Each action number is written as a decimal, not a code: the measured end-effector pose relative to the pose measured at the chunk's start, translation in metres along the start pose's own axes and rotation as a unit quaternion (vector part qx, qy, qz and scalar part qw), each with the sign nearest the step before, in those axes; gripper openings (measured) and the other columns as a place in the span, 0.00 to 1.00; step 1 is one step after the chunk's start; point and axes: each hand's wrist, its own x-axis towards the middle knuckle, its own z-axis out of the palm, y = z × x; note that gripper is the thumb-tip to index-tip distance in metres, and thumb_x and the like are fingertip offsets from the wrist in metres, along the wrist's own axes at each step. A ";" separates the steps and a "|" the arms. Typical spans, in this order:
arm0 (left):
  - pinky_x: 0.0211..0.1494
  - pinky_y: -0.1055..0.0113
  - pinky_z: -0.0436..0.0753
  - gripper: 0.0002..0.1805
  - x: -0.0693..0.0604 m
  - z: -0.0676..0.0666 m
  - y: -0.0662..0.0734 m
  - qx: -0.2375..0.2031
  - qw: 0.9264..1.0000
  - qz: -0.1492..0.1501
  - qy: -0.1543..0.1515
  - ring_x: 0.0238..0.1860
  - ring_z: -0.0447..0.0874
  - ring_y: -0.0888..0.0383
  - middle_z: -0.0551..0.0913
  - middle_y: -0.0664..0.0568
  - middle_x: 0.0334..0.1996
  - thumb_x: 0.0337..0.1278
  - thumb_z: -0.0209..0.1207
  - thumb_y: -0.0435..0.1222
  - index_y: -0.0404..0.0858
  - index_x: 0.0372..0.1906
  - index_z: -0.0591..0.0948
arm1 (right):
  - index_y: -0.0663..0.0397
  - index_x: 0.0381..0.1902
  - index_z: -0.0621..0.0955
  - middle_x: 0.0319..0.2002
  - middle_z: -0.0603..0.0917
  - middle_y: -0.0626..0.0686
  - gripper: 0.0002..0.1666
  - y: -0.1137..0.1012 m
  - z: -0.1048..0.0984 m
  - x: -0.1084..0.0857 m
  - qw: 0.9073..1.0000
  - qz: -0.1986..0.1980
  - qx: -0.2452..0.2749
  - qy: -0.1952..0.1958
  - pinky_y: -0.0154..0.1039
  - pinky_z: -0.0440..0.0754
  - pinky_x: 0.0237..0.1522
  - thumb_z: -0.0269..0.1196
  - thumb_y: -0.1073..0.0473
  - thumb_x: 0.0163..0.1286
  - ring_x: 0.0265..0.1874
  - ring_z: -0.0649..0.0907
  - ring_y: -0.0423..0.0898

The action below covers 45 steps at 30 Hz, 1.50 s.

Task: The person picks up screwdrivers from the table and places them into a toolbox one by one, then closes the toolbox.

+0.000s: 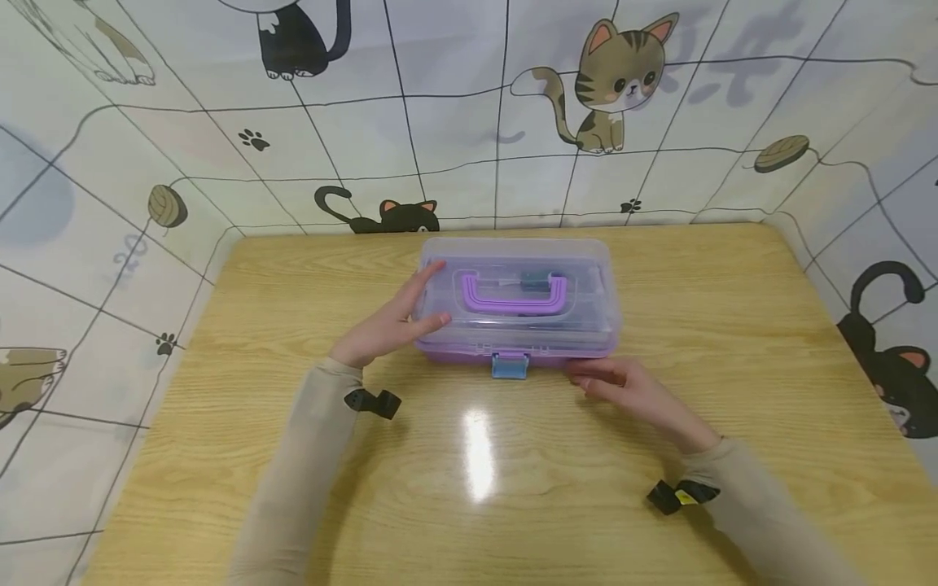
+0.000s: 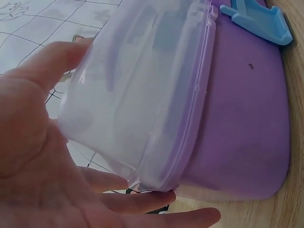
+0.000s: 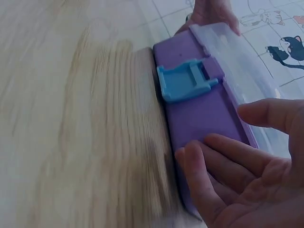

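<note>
A purple plastic storage box (image 2: 247, 118) stands on the table, its clear lid (image 1: 589, 297) down. A purple handle (image 1: 513, 308) lies flat on top. On the front, the blue latch (image 3: 183, 83) hangs flipped outward from the box wall. My left hand (image 1: 388, 327) spans the box's left end, thumb and straight fingers spread against the lid. At the front right, my right hand (image 1: 637, 395) has its loosely bent fingers (image 3: 230, 159) by the lower front wall, and its thumb is near the lid's edge. Contents show only dimly through the lid.
The wood-grain table (image 1: 278, 301) extends around the box on every side. Behind it and at both sides rise white sheets (image 1: 454, 130) printed with cats and grid lines. Small black devices (image 1: 374, 402) sit on both wrists.
</note>
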 end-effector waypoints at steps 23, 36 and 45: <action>0.72 0.45 0.41 0.43 -0.002 0.000 0.005 -0.001 1.000 -0.003 -0.006 0.75 0.29 0.50 0.33 0.47 0.76 0.70 0.52 0.38 0.44 0.77 0.39 | 0.83 0.63 0.63 0.59 0.71 0.74 0.31 -0.005 0.041 0.027 0.985 0.038 0.155 -0.068 0.38 0.77 0.53 0.55 0.64 0.70 0.57 0.75 0.62; 0.72 0.48 0.46 0.42 0.005 0.005 -0.015 0.011 0.999 0.011 0.032 0.74 0.36 0.53 0.38 0.49 0.77 0.68 0.55 0.43 0.52 0.77 0.43 | 0.79 0.62 0.67 0.55 0.76 0.69 0.28 -0.008 0.034 0.031 0.984 0.045 0.145 -0.095 0.42 0.78 0.49 0.55 0.62 0.71 0.46 0.78 0.54; 0.73 0.50 0.45 0.43 0.005 0.006 -0.014 0.033 0.998 0.023 0.041 0.75 0.36 0.53 0.39 0.48 0.77 0.67 0.55 0.43 0.49 0.77 0.43 | 0.83 0.61 0.65 0.49 0.79 0.67 0.29 -0.006 0.032 0.033 0.980 0.049 0.163 -0.104 0.39 0.78 0.51 0.55 0.64 0.72 0.47 0.79 0.49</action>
